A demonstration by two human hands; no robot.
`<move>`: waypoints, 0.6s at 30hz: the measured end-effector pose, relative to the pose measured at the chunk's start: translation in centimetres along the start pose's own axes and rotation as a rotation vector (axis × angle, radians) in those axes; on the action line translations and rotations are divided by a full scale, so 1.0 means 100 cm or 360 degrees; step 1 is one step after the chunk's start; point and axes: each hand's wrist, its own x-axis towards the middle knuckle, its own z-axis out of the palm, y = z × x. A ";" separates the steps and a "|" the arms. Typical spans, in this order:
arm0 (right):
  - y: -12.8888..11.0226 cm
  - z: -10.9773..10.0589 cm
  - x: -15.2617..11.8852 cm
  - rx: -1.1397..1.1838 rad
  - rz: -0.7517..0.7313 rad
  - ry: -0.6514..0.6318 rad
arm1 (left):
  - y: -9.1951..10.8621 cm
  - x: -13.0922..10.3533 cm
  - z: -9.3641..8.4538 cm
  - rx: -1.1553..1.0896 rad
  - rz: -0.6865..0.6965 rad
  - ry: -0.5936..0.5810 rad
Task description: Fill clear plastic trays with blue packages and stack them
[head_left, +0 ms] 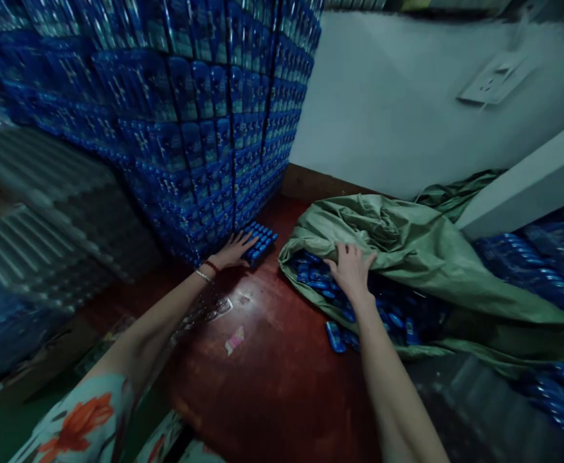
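Note:
My left hand [233, 249] is open, its fingers stretched out over the near side of a small block of blue packs [263, 239] on the floor beside the tall stack. Whether the fingertips touch the block, I cannot tell. My right hand [353, 269] is open with spread fingers at the upper lip of a green sack [407, 238]. Inside the sack's mouth lie many loose blue packs [318, 275], partly under that hand. One blue pack [335, 337] lies on the floor just outside the sack, left of my right forearm.
A tall stack of shrink-wrapped blue packs [204, 148] rises at the back left. Grey corrugated trays [45, 193] are piled at the left. More blue packs [527, 257] sit at the right. A pink-white scrap [235, 340] lies on the red floor [272, 386]. A socket strip [491, 80] hangs on the wall.

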 end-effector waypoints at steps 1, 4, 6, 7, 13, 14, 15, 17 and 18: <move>-0.004 -0.007 -0.006 0.0040 -0.0015 0.0129 | 0.003 -0.015 -0.005 -0.0061 0.0012 0.0090; -0.012 -0.021 -0.040 0.0373 -0.0072 0.0481 | 0.004 -0.087 -0.025 -0.0261 0.0016 0.0362; -0.022 -0.020 -0.077 0.0758 -0.0080 0.0593 | -0.001 -0.151 -0.035 -0.0315 -0.0189 0.0481; -0.030 -0.017 -0.098 0.0955 -0.0074 0.0572 | -0.005 -0.185 -0.036 -0.0308 -0.0325 0.0514; -0.139 0.017 -0.180 0.1378 -0.0439 -0.0133 | 0.006 -0.325 0.024 -0.0046 -0.1154 0.0529; -0.163 0.021 -0.179 0.1303 -0.0636 -0.0255 | 0.014 -0.329 0.040 0.0045 -0.1223 0.0411; -0.185 0.024 -0.174 0.1192 -0.0808 -0.0363 | 0.023 -0.328 0.054 0.0124 -0.1229 0.0316; -0.218 0.030 -0.158 0.0981 -0.1036 -0.0545 | 0.039 -0.315 0.074 0.0243 -0.1154 0.0210; -0.227 0.033 -0.149 0.0894 -0.1092 -0.0642 | 0.043 -0.306 0.079 0.0268 -0.1080 0.0182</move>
